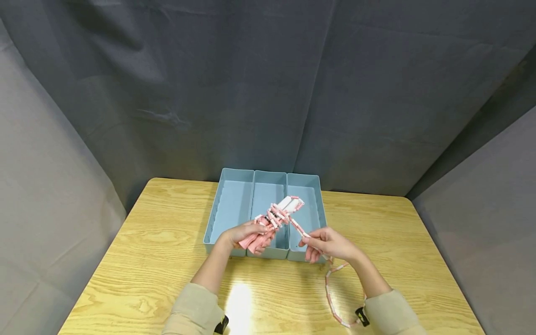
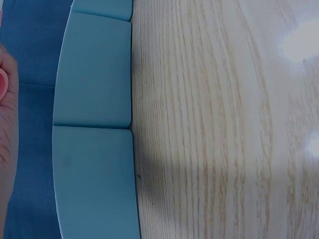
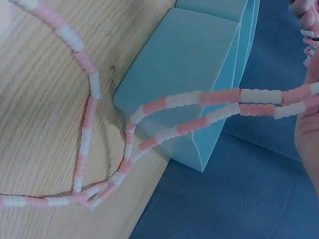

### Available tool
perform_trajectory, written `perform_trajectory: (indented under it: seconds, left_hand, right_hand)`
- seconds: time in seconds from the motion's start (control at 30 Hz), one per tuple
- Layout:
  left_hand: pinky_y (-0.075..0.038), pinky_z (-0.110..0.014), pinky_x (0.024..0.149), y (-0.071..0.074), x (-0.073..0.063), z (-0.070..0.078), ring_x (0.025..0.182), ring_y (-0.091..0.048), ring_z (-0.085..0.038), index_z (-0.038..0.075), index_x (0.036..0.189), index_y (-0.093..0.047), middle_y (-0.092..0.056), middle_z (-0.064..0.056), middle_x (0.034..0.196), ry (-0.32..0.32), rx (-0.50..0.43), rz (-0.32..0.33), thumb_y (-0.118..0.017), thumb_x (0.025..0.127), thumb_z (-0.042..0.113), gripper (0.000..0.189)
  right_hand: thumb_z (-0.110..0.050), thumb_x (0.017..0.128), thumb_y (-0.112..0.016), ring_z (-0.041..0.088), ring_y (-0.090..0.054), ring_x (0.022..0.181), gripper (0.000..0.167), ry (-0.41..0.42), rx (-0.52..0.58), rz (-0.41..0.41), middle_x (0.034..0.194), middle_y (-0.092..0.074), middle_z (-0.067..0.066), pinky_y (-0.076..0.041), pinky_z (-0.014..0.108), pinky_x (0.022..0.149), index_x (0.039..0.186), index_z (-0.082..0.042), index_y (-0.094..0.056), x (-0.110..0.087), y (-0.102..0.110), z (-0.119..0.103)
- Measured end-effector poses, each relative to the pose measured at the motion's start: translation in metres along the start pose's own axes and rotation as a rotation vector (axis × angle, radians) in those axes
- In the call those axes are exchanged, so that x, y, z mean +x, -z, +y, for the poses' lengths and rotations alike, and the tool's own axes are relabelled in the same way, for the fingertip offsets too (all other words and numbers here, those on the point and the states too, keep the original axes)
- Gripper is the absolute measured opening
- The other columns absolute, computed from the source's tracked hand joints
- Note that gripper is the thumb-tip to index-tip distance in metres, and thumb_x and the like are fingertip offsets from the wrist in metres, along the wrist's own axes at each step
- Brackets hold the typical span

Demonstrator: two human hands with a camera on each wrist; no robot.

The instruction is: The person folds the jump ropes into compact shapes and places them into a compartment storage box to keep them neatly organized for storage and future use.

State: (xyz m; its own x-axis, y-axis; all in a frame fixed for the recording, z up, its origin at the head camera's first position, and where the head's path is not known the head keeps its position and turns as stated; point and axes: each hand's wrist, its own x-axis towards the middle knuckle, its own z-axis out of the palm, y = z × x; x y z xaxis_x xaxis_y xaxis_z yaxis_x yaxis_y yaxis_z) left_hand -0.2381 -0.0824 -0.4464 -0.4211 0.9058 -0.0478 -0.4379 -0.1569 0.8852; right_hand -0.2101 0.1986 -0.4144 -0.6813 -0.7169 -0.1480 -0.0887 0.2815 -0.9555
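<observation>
My left hand (image 1: 247, 233) grips the pink handles (image 1: 256, 241) of a jump rope, held at a slant over the blue bins. Pink and white beaded rope (image 1: 277, 215) is wound around the handles, whose white ends (image 1: 289, 204) stick out up and to the right. To the right, my right hand (image 1: 328, 243) pinches a stretch of the rope, pulled straight from the bundle. Two strands (image 3: 214, 97) run from that hand in the right wrist view, and the loose rope curves down over the table. The left wrist view catches only the edge of the left hand (image 2: 7, 114).
Three light blue bins stand side by side at the table's back: a left bin (image 1: 232, 200), a middle bin (image 1: 270, 186) and a right bin (image 1: 304, 190). The wooden table (image 1: 155, 242) has a dark curtain (image 1: 209, 93) behind it and grey panels at both sides.
</observation>
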Motion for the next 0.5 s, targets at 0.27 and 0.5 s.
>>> perform_trajectory:
  seconds: [0.27, 0.5]
  left_hand:
    - [-0.039, -0.021, 0.051, 0.0029, 0.0012, -0.0006, 0.055, -0.046, -0.009, 0.007, 0.096, -0.046, -0.049, 0.000, 0.070, -0.025, -0.031, 0.019, -0.026, 0.093, 0.014, 0.022]
    - [-0.039, -0.021, 0.051, 0.0035, 0.0025, -0.0015, 0.056, -0.045, -0.009, 0.007, 0.093, -0.045, -0.048, 0.000, 0.069, -0.053, -0.026, 0.025, -0.026, 0.093, 0.016, 0.020]
  right_hand:
    - [-0.013, 0.096, -0.045, 0.017, -0.065, 0.064, 0.028, 0.001, 0.005, -0.019, 0.076, -0.065, 0.023, -0.053, 0.045, 0.059, 0.102, 0.010, -0.060, 0.0001, 0.0000, 0.0023]
    - [-0.014, 0.097, -0.043, 0.017, -0.064, 0.065, 0.030, 0.007, 0.010, -0.027, 0.077, -0.065, 0.021, -0.054, 0.034, 0.057, 0.105, 0.011, -0.058, 0.0014, -0.0009, 0.0037]
